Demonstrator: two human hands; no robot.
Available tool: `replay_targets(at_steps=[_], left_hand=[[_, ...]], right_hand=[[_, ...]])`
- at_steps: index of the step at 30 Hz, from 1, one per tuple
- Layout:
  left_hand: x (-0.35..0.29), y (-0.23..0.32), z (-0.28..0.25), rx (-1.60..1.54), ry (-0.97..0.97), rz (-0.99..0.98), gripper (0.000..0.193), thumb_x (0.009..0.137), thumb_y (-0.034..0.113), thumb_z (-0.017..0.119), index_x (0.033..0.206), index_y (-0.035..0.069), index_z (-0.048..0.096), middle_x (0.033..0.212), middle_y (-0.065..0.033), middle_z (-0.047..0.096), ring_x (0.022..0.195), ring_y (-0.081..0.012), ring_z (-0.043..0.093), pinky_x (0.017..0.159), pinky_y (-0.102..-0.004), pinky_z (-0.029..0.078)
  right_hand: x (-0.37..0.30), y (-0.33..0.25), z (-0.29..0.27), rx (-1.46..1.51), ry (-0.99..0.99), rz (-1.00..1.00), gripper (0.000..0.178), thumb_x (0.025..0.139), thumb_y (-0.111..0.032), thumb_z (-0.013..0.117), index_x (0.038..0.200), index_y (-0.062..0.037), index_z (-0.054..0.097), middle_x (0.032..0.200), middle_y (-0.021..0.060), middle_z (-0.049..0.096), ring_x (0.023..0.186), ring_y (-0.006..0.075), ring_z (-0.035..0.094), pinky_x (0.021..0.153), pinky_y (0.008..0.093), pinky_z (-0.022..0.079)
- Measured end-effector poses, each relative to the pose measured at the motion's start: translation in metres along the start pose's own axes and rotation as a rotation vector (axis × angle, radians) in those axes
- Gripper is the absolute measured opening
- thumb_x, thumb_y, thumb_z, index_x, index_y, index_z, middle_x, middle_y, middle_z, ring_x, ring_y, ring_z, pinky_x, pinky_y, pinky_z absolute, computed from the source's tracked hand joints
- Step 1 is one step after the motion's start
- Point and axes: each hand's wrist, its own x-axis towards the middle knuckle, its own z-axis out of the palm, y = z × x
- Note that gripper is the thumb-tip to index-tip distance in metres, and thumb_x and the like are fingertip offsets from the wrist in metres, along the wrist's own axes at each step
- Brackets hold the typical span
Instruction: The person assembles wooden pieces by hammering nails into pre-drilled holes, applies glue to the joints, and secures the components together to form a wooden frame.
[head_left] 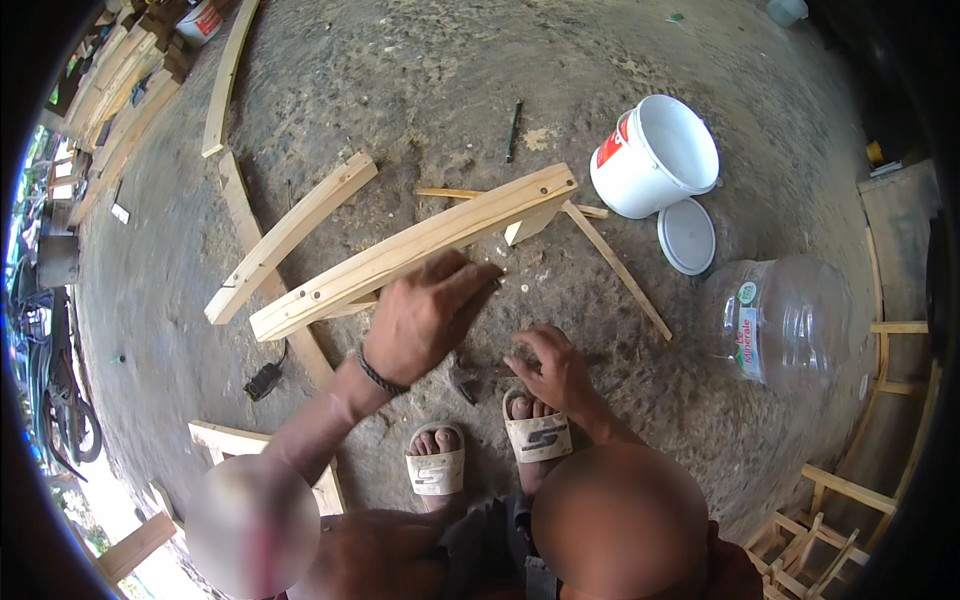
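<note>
A pale wooden beam [420, 245] lies raised across the middle, with screw or nail heads near both ends and a short wood block [533, 224] under its right end. My left hand [425, 308] is over the beam's near side, its fingers pinched together; whatever they hold is too small to make out. To its right, my right hand [556, 372] is low over the ground near my sandal, thumb and fingers curved but apart. Between my feet and hands lies a dark hammer-like tool [461, 383], its handle end toward my right hand.
A white bucket [640, 170], its lid [687, 237] and a large clear water bottle [785, 322] stand at right. Another wood piece [290, 240], a thin strip [620, 270], a dark pencil-like stick [514, 130] and a black object [264, 381] lie on the rough ground.
</note>
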Motion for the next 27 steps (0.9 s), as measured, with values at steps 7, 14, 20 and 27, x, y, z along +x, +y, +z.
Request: replay_targets(at_steps=[7, 14, 20, 27], left_hand=[[0.082, -0.049, 0.001, 0.201, 0.012, 0.217, 0.013, 0.088, 0.008, 0.069, 0.100, 0.003, 0.072, 0.090, -0.0110, 0.065, 0.081, -0.0271, 0.066, 0.071, -0.0386, 0.055], [0.086, -0.072, 0.011, 0.137, 0.003, 0.239, 0.017, 0.085, 0.009, 0.070, 0.101, 0.004, 0.070, 0.092, -0.0117, 0.064, 0.086, -0.0300, 0.064, 0.077, -0.0414, 0.053], [0.089, -0.071, 0.018, 0.166, 0.048, 0.293, 0.020, 0.082, 0.009, 0.071, 0.101, 0.002, 0.069, 0.091, -0.0111, 0.062, 0.085, -0.0300, 0.063, 0.077, -0.0415, 0.052], [0.084, -0.075, 0.018, 0.237, 0.032, 0.282, 0.023, 0.083, 0.013, 0.068, 0.105, 0.005, 0.068, 0.092, -0.0093, 0.061, 0.091, -0.0266, 0.062, 0.085, -0.0389, 0.052]], right_hand=[[-0.054, 0.065, 0.008, -0.418, -0.326, -0.025, 0.039, 0.084, -0.036, 0.074, 0.116, -0.0131, 0.067, 0.112, 0.0047, 0.058, 0.109, 0.0251, 0.055, 0.097, 0.0407, 0.046], [-0.059, 0.056, 0.001, -0.408, -0.569, 0.025, 0.039, 0.094, -0.039, 0.063, 0.123, -0.0149, 0.055, 0.095, 0.0116, 0.069, 0.090, 0.0285, 0.069, 0.078, 0.0450, 0.054], [-0.076, 0.022, -0.012, 0.444, -0.458, 0.475, 0.033, 0.098, -0.035, 0.056, 0.113, -0.0066, 0.062, 0.086, 0.0157, 0.072, 0.078, 0.0260, 0.070, 0.070, 0.0405, 0.054], [-0.037, -0.016, -0.093, 0.752, -0.247, 0.588, 0.015, 0.097, -0.015, 0.059, 0.100, -0.0010, 0.062, 0.070, 0.0035, 0.060, 0.063, 0.0103, 0.058, 0.058, 0.0299, 0.049]])
